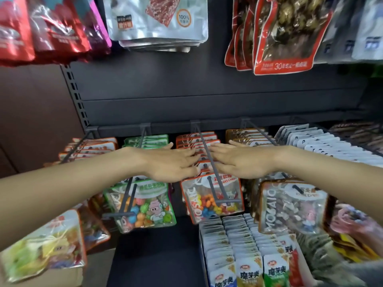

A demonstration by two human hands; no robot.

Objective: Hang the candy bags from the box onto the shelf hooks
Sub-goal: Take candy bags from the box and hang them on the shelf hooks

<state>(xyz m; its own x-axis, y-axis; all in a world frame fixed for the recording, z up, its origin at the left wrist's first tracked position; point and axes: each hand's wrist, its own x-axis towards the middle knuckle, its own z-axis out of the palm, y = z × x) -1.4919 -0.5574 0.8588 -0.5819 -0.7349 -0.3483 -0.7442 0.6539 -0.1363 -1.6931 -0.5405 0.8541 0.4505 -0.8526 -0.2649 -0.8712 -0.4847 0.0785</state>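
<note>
Here, both hands reach forward over the middle row of candy bags. The left hand [172,162] lies flat, fingers straight and spread, their tips resting on the tops of the orange-edged candy bags [198,146] that hang on the centre hook [207,156]. The right hand [240,160] mirrors it from the other side of that grey hook, fingers straight and touching the same bag tops; neither hand grips anything. The front bag of this row [213,196] is clear, with "MOSAIC" down its side and bright round candies inside. Just left hangs a green-topped bag [143,206] holding coloured sweets and a cartoon figure. To the right a brown-edged bag [294,208] hangs on its own hook. Behind them, further rows of the same packets fill the hooks back to the dark shelf panel [186,90]. At lower left a yellow-and-green candy bag [43,247] rests on a cardboard box [62,276]. Below centre, a display tray [204,264] stands packed with upright white sachets [246,245]. Above hang red foil packs [41,25] and silver pouches [157,17].
</note>
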